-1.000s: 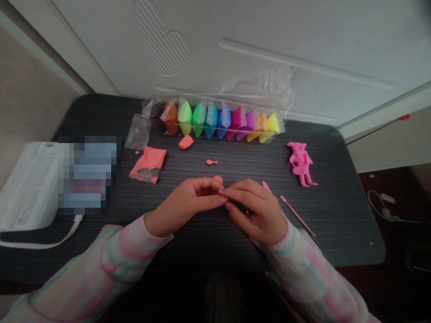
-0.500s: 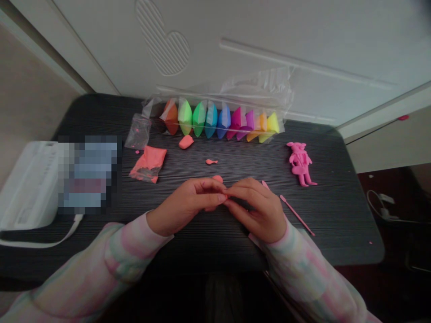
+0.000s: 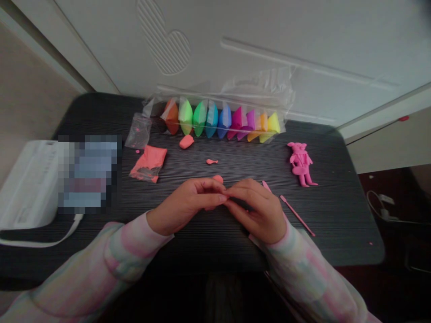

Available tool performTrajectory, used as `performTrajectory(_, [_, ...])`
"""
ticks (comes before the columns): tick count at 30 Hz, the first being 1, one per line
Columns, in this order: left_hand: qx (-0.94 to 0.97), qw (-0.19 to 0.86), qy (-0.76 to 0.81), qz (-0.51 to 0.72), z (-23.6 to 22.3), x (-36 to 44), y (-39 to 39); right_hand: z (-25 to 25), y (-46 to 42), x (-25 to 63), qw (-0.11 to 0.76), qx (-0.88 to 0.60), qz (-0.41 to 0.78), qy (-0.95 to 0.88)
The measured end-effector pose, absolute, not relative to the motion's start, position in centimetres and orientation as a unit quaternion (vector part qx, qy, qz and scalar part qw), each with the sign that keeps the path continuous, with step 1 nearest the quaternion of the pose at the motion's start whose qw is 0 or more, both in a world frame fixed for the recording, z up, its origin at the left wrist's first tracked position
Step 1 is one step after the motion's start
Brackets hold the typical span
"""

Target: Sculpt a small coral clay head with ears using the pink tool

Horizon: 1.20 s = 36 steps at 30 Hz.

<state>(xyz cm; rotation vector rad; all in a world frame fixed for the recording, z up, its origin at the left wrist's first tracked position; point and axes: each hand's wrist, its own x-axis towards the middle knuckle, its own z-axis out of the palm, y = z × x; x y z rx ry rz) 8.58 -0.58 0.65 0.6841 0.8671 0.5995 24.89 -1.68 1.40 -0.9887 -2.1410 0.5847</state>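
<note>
My left hand [image 3: 186, 202] and my right hand [image 3: 259, 208] meet fingertip to fingertip over the front middle of the table. Between them they pinch a small bit of coral modelling clay, almost wholly covered by the fingers. Just beyond the left fingers a round coral clay piece [image 3: 217, 179] shows in part. More coral clay [image 3: 210, 207] peeks out below the left thumb; whether it is held or lies on the table I cannot tell. Farther back lie a small tapered coral piece [image 3: 212, 161] and a larger coral lump [image 3: 186, 141].
Bagged clay in several colours [image 3: 218, 119] lines the back. An opened coral clay packet [image 3: 150, 163] and a clear bag [image 3: 138, 130] lie left, near a white device [image 3: 30, 184] and a blurred-out screen [image 3: 89, 175]. Rightward are a pink clay figure [image 3: 301, 163] and pink tools [image 3: 298, 216].
The fingertips have shifted very slightly, and the coral bit between them shows less than before. Everything on the table stays in place.
</note>
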Motion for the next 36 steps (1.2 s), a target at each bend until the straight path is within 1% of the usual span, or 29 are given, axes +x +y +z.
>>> performTrajectory(8, [0.315,0.811,0.405,0.282,0.7,8.7,-0.6,1.3,-1.7,24.7,0.363,-0.390,0.223,-0.816])
performTrajectory(11, [0.319,0.807,0.407,0.285,0.6,8.7,-0.5,1.4,-1.7,24.8,0.356,-0.391,0.226,-0.818])
performTrajectory(17, [0.346,0.810,0.394,0.262,0.6,8.6,-0.5,2.1,-1.5,25.1,0.309,-0.363,0.316,-0.820])
performTrajectory(22, [0.326,0.827,0.377,0.259,0.9,8.6,-0.6,2.3,-1.5,25.2,0.319,-0.359,0.365,-0.797])
performTrajectory(28, [0.290,0.835,0.372,0.282,1.2,8.5,-0.5,2.6,-1.6,25.0,0.352,-0.414,0.382,-0.747])
performTrajectory(30, [0.326,0.797,0.406,0.305,1.3,8.2,-0.2,2.6,-1.5,25.0,0.367,-0.427,0.381,-0.733])
performTrajectory(31, [0.371,0.758,0.433,0.316,1.4,8.1,0.0,2.6,-1.4,25.1,0.377,-0.433,0.381,-0.725])
performTrajectory(33, [0.488,0.637,0.495,0.333,1.4,7.9,0.3,2.5,-1.3,25.3,0.397,-0.443,0.385,-0.705])
performTrajectory(36, [0.639,0.420,0.553,0.332,0.8,8.0,0.4,2.4,-1.1,25.7,0.422,-0.457,0.404,-0.671])
